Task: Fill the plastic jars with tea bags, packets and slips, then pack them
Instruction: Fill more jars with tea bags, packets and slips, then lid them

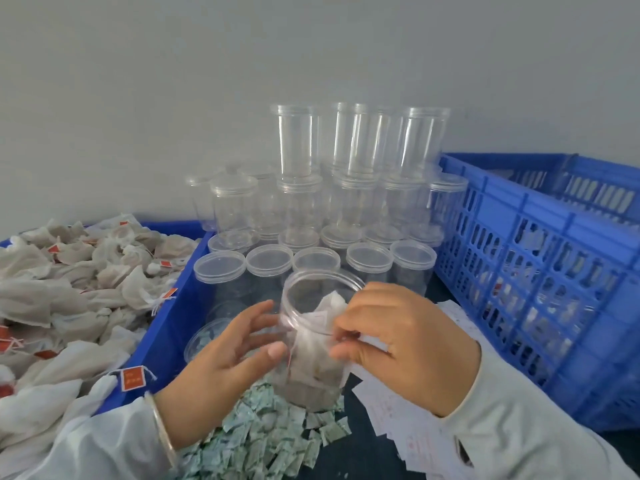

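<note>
A clear plastic jar (313, 344) stands open in front of me, partly filled with tea bags. My right hand (398, 341) pinches a white paper slip (372, 342) at the jar's right rim, where a tea bag corner (334, 303) sticks up. My left hand (230, 351) is beside the jar's left wall, fingers spread, thumb touching it. A heap of small green-white packets (270, 441) lies under and in front of the jar. Loose slips (415, 434) lie to the right.
A blue tray (166, 327) at the left holds a pile of tea bags (69, 289) with orange tags. Stacked empty lidded jars (332, 216) fill the back. A blue slatted crate (540, 271) stands at the right with filled jars inside.
</note>
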